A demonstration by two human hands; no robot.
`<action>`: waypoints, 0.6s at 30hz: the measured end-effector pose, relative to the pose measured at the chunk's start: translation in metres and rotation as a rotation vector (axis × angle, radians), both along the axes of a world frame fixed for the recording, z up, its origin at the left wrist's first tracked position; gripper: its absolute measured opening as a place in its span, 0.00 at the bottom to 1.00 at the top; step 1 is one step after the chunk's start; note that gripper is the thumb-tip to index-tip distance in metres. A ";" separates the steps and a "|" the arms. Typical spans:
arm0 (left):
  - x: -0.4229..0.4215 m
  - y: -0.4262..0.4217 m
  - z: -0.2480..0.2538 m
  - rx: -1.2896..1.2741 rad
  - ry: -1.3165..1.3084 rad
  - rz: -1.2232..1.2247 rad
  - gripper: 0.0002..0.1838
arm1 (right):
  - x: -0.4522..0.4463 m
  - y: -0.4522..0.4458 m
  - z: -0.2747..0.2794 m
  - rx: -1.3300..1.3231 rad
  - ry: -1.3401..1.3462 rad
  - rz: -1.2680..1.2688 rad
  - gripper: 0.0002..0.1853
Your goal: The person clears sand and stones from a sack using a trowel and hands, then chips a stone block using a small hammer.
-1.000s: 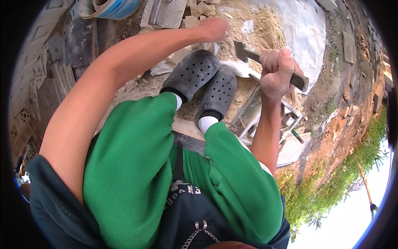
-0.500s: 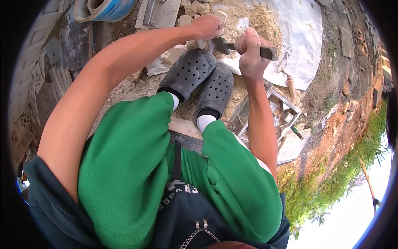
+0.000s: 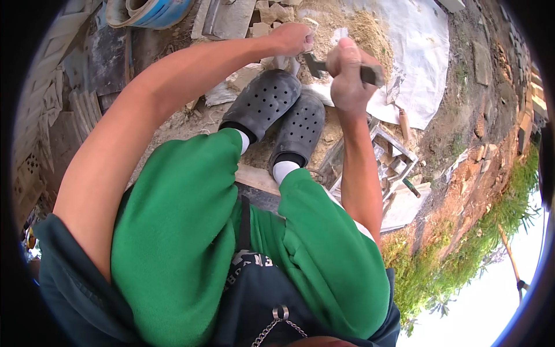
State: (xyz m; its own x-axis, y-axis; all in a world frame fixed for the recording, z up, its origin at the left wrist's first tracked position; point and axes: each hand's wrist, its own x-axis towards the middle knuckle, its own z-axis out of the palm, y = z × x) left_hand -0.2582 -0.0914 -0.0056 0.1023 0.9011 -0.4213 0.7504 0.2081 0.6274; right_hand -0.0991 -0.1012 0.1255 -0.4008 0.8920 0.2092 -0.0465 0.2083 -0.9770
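Note:
My right hand (image 3: 350, 75) is wrapped round the handle of a hammer (image 3: 315, 65), thumb laid along the top. The dark hammer head points left, close to my left hand (image 3: 293, 39). That left hand is closed, and its fingers hide most of what they grip. A pale chunk (image 3: 313, 24) shows just beyond the left fingers; whether it is held I cannot tell. Below both hands are my grey clogs (image 3: 263, 98). Sandy rubble (image 3: 373, 37) lies heaped beyond the hammer on a white sheet (image 3: 425, 55).
To the right lies a trowel (image 3: 405, 123) with a wooden handle. A grey crate (image 3: 411, 159) holding broken pieces stands beside my right forearm. At upper left are a blue bucket (image 3: 167, 14) and a grey block (image 3: 230, 20), with several pale chunks (image 3: 276, 13) nearby.
The right hand and hammer have shifted slightly up and left, with the handle a little blurred. My left hand stays in nearly the same place.

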 end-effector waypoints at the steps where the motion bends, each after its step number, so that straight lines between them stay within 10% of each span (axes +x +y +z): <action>1: 0.000 -0.003 -0.010 0.072 -0.042 -0.004 0.11 | 0.001 0.000 0.014 -0.080 0.152 0.030 0.25; 18: -0.005 0.001 -0.018 0.119 -0.109 0.023 0.09 | 0.010 -0.002 -0.013 -0.029 0.065 -0.077 0.25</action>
State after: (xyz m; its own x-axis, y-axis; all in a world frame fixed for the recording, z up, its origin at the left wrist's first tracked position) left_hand -0.2633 -0.0902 -0.0241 0.1206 0.9467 -0.2986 0.6721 0.1435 0.7264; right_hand -0.0894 -0.1027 0.1127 -0.3173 0.9257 0.2060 -0.0946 0.1853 -0.9781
